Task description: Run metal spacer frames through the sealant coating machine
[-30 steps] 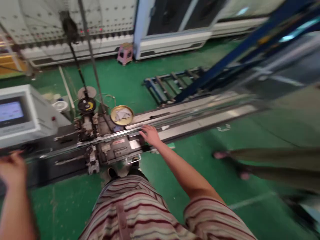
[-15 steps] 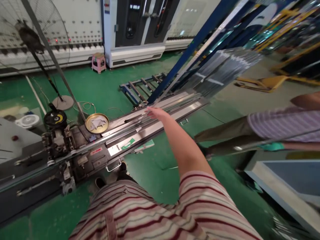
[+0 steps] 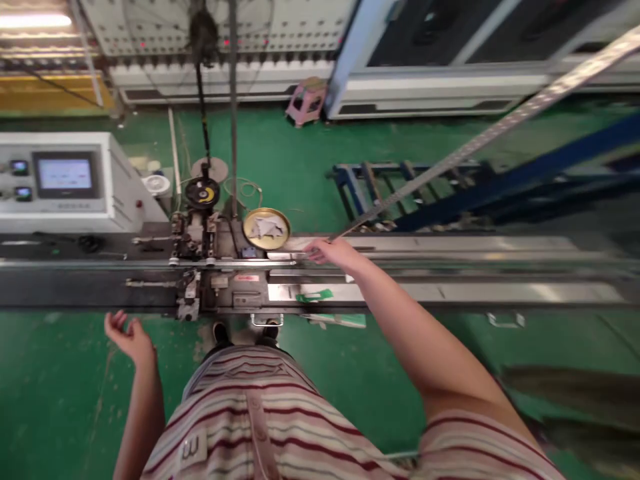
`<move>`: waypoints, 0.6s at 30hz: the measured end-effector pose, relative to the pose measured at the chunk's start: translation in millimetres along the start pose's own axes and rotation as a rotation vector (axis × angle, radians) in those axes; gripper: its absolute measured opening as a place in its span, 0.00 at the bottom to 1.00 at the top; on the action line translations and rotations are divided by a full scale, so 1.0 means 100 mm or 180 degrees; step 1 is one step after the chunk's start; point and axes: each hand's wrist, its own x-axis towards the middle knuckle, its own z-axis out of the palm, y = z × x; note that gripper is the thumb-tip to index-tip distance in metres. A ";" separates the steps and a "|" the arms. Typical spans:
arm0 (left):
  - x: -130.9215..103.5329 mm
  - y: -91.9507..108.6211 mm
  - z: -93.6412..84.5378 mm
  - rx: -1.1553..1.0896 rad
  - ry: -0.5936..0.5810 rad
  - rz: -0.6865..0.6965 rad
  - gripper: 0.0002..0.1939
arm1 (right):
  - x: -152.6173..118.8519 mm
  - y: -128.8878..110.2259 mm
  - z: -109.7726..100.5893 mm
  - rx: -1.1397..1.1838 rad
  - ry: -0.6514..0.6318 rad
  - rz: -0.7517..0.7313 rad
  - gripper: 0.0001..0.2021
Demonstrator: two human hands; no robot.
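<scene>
My right hand (image 3: 327,252) is over the long machine bed, its fingers closed at the lower end of a long perforated metal strip (image 3: 465,143). That strip slants up to the right; the exact grip is hidden behind the hand. Along the bed runs a thin metal rail (image 3: 245,263), just left of the fingertips. Off the bed's front edge, my left hand (image 3: 129,339) hangs in the air, fingers loosely curled and apart, holding nothing. A clamp mechanism (image 3: 193,247) with a black and yellow round knob (image 3: 203,193) stands on the bed between the hands.
A gold round tray (image 3: 250,241) holding crumpled grey cloth sits behind the rail. Green scraps (image 3: 314,296) lie on the bed. Left stands a control cabinet (image 3: 107,177) with a screen. Behind are a pink stool (image 3: 306,100) and a blue roller frame (image 3: 350,190). Another person's blurred legs (image 3: 565,387) are at right.
The view has swung left and levelled along the bed. My left hand has come into view. My right hand and the strip's lower end have moved left along the bed, closer to the tray.
</scene>
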 end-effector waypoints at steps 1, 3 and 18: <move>-0.03 -0.10 -0.03 -0.0107 0.0014 -0.0074 0.35 | 0.00 -0.06 0.17 -0.0058 -0.0100 -0.0028 0.11; -0.04 -0.27 -0.14 -0.0259 0.0017 -0.0184 0.33 | 0.01 -0.17 0.50 -0.0162 -0.0252 -0.0070 0.11; 0.25 -1.09 -1.35 -0.0381 0.0457 -0.0895 0.25 | -0.01 -1.07 3.07 -0.1215 -0.0812 -0.1007 0.14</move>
